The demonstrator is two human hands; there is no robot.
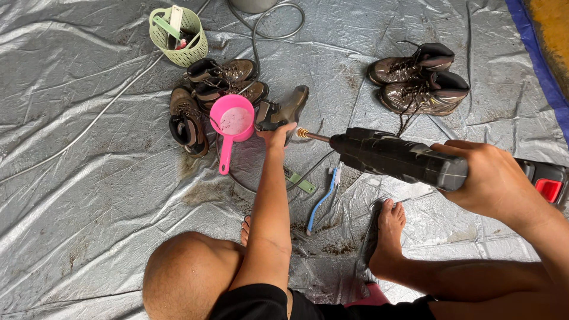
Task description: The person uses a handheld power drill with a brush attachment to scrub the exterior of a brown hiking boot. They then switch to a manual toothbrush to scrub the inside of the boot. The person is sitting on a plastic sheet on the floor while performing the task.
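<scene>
Nearest to us, our bent knee (186,275) and bare foot (388,237) rest on the wet grey tarpaulin (89,178). Above them our right hand (495,181) is wrapped fully around the black spray gun (397,159), a closed grip at its rear. From that grip the gun's long axis runs leftward and slightly away, ending in a brass nozzle (305,134). Our left hand (275,137) lies just beyond the nozzle tip, fingers closed on the dark boot (284,111) it steadies, so the left grip is the nearer one to the boot, while the right grip stands well apart along the gun's line. Below the nozzle lie a blue brush (323,200) and a green brush (299,181). Left of the held boot sits a pink ladle (232,124), with more boots (210,89) behind it. Farthest away are a green basket (178,37) and a cleaner pair of boots (421,80), beyond the gun barrel.
</scene>
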